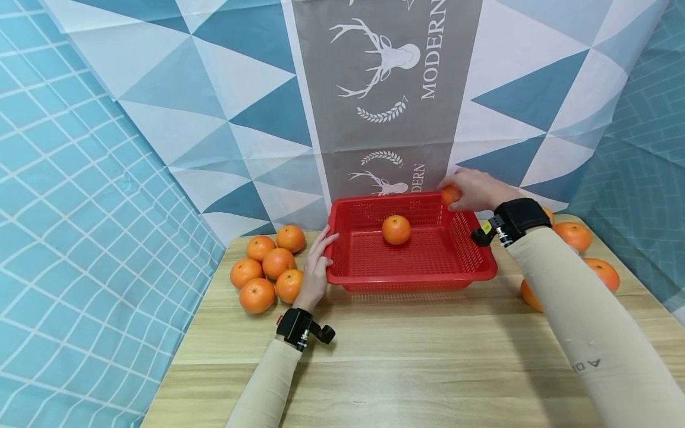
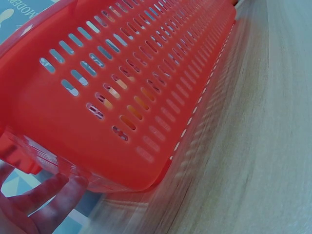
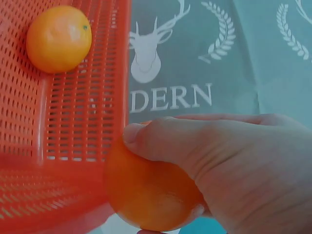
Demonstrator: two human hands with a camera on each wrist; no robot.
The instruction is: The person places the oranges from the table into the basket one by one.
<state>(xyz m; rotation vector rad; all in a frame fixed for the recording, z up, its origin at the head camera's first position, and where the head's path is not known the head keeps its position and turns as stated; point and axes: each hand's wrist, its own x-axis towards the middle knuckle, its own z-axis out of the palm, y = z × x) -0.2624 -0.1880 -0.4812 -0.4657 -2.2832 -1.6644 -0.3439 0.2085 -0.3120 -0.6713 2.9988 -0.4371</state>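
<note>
Right hand (image 1: 477,187) grasps one orange (image 3: 151,190) at red basket (image 1: 407,279); unclenched left hand (image 1: 317,267) touches its edge; room surrounds second orange (image 1: 396,230) inside.

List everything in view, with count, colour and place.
Basket: one, red, on table.
Table: one, light brown, under basket.
Loose orange: one, orange, in basket.
Held orange: one, orange, at basket's far right corner.
Left oranges: six, orange, left of basket.
Right oranges: four visible, orange, right of basket, partly hidden.
Patterned cloth: one, blue, white and grey, behind basket.
Blue sheets: two, blue, either side.
Wrist devices: two, black, one per arm.
Sleeves: two, beige, on arms.
Left hand: one, bare, touching basket's left rim.
Right hand: one, bare, around held orange.
</note>
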